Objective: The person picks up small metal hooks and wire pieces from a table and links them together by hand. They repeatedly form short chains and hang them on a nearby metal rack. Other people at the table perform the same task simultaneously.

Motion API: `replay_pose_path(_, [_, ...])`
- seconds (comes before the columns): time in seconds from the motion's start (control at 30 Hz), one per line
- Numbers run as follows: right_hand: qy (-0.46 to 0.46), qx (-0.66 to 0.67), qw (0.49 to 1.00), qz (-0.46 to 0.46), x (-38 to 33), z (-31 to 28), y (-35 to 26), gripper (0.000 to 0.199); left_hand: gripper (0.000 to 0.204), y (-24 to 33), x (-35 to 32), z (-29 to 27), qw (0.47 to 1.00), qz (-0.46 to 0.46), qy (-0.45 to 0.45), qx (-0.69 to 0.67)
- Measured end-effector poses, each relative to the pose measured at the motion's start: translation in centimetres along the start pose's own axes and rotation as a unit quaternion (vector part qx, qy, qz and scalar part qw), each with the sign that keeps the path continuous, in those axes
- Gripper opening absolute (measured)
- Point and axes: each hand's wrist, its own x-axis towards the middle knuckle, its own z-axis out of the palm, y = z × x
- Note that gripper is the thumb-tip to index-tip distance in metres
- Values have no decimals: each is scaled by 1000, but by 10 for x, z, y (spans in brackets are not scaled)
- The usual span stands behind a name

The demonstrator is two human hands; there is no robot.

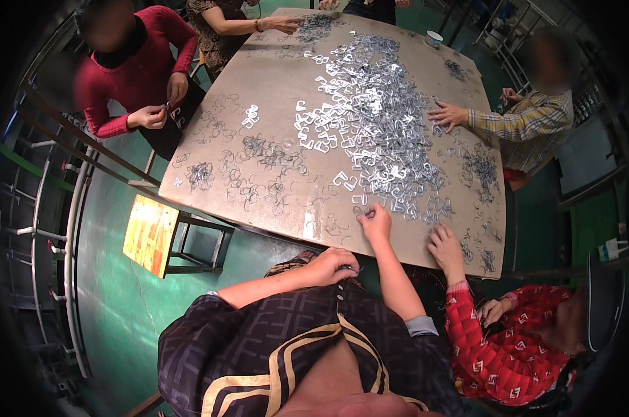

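On tan tabletop (276, 82), silvery hooked pieces (377, 104), wiry loops (262, 148), curled right fingers (366, 217).

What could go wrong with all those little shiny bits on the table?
The dark wire pieces near the corner of the table might get knocked onto the floor. The shiny pieces lie jumbled and could snag on each other. The wearer's right fingers might bump the nearest co-worker's fingers, since both reach over the near edge.
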Motion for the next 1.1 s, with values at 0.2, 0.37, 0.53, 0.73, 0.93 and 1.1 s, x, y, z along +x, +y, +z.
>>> replay_pose_path(0.2, [-28,371,928,11,-41,-29,0,15,12,3,8,0,997,-8,75,25])
replay_pose_path(0.37, [-23,411,911,-16,-82,-59,-19,13,13,9,19,4,992,-26,125,13])
replay_pose_path(0.53, [13,340,939,-53,-106,-68,-26,12,13,19,24,7,989,-21,148,-4])
replay_pose_path(0.73, [83,255,958,-101,-127,-69,-33,9,13,18,18,14,989,-19,147,1])
replay_pose_path(0.93, [106,171,967,-155,-147,-76,-41,8,14,13,13,-2,992,-23,123,5])
replay_pose_path(1.1, [107,168,967,-157,-154,-80,-32,9,15,-53,23,-60,908,-82,219,349])
